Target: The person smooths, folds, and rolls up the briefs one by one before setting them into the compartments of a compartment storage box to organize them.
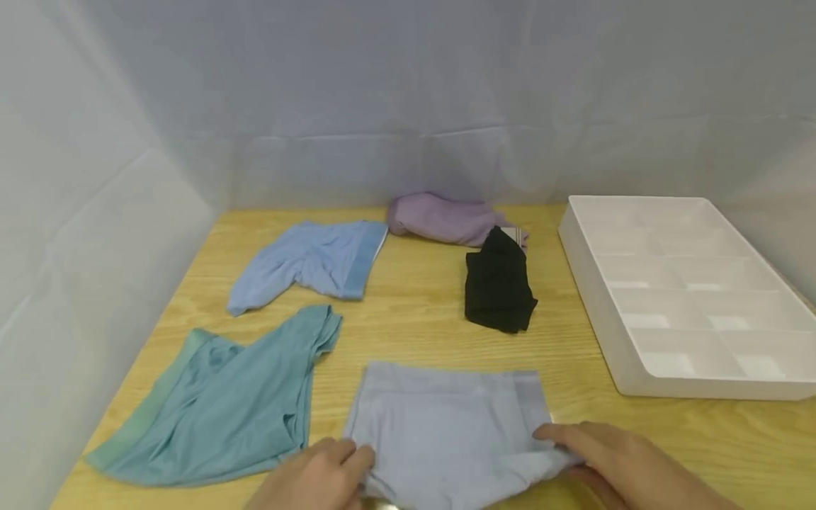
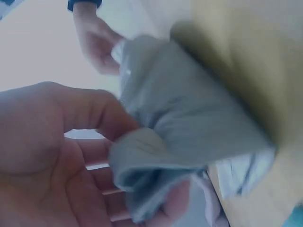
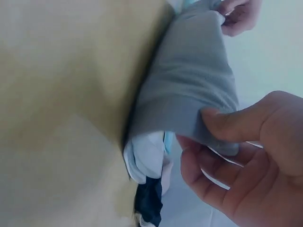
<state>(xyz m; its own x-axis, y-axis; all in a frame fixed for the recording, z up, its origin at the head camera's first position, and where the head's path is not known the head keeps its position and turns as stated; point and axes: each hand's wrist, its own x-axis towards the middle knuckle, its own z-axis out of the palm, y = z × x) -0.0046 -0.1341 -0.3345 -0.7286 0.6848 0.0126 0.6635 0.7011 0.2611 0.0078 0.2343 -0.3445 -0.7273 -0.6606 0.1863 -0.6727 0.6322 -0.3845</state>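
Note:
A pair of light grey underpants lies in front of me, its near edge lifted off the table. My left hand pinches the near left corner; in the left wrist view, the thumb and fingers hold a folded layer of the cloth. At the right end, my right hand pinches the waistband between thumb and fingers. To the left of my left hand are teal underpants, spread out with creases and a paler green waistband.
Blue underpants lie farther back on the left. A black folded garment rests before a rolled purple garment. The white divided tray stands at the right of the wooden table. Pale sheeting hangs behind.

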